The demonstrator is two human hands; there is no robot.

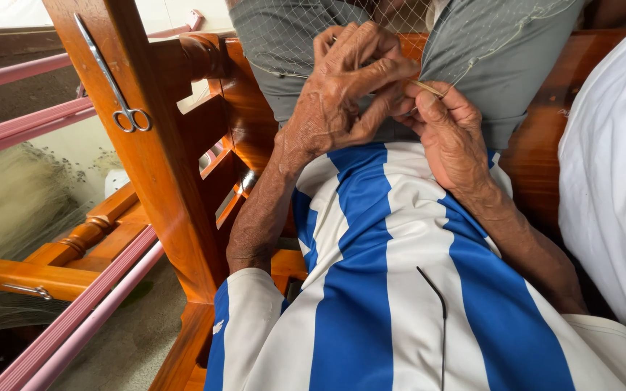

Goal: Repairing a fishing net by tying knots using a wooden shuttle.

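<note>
- Fine mesh net [306,32]: lies draped over the grey-clad knees [501,51], directly under and beyond both hands. Judged very light, limp and snag-prone; best taken by pinching single strands, not bunching.
- Left hand [345,87]: fingers curled together, pinching net strands against the knee.
- Right hand [447,134]: thumb and forefinger pressed on a thin pale needle-like tool [429,88], touching the left fingertips.
- 1 pair of scissors [114,83] hangs on the wooden post [161,188], well apart.

Both hands together at chest height, left hand [349,87] and right hand [447,134] fingers pinched.
</note>
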